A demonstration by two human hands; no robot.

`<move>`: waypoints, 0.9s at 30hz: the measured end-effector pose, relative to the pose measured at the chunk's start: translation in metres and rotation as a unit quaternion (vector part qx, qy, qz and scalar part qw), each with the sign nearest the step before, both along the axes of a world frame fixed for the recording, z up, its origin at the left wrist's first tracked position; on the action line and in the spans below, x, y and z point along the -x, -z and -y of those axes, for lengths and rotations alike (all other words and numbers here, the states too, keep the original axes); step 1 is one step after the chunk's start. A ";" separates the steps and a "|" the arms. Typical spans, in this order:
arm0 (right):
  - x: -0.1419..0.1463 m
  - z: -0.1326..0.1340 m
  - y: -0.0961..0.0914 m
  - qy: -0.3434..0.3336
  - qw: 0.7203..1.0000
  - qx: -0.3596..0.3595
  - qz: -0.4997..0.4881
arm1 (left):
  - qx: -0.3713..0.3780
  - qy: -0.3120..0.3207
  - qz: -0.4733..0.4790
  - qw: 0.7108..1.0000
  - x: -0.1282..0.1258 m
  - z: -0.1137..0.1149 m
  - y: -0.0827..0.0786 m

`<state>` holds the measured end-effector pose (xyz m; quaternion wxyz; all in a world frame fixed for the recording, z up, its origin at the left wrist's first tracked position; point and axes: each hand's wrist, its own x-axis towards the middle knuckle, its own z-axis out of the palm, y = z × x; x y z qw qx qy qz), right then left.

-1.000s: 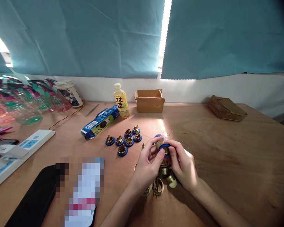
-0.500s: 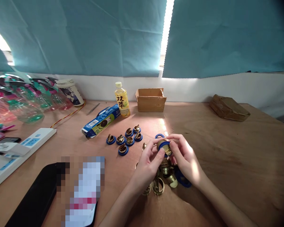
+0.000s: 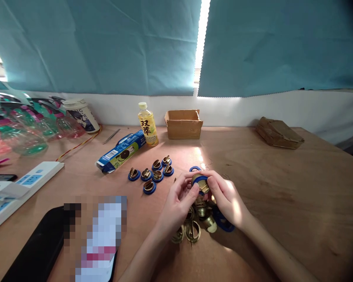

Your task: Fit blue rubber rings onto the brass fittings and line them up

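Note:
Between both hands is a round brass fitting (image 3: 204,187) with a blue ring (image 3: 198,179) around it. My left hand (image 3: 176,199) grips its left side, thumb on the near face. From the right, my right hand (image 3: 228,196) pinches it with thumb and fingers. Beneath the hands lies a pile of loose brass fittings (image 3: 193,232), partly hidden by them. Blue rings (image 3: 226,225) lie under my right hand, and another blue ring (image 3: 194,169) shows just beyond the fingers. To the left, several brass fittings with blue rings (image 3: 157,176) sit grouped on the table.
Behind the group stand a blue box (image 3: 122,152), a yellow drink bottle (image 3: 148,125) and an open cardboard box (image 3: 184,129). A crumpled brown package (image 3: 279,133) lies far right. On the left are a phone (image 3: 101,239), a black case (image 3: 35,243), a power strip (image 3: 38,178) and spray bottles (image 3: 26,133).
The whole view has shifted slightly, so things appear a little further left. Both hands still hold the same fitting, with only small finger movement.

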<state>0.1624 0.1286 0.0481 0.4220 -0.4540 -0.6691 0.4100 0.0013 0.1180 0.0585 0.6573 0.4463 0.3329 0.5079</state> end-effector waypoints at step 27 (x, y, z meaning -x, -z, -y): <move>0.000 -0.006 -0.013 0.036 0.993 0.094 -0.057 | 0.047 -0.009 -0.024 0.999 -0.002 -0.004 -0.002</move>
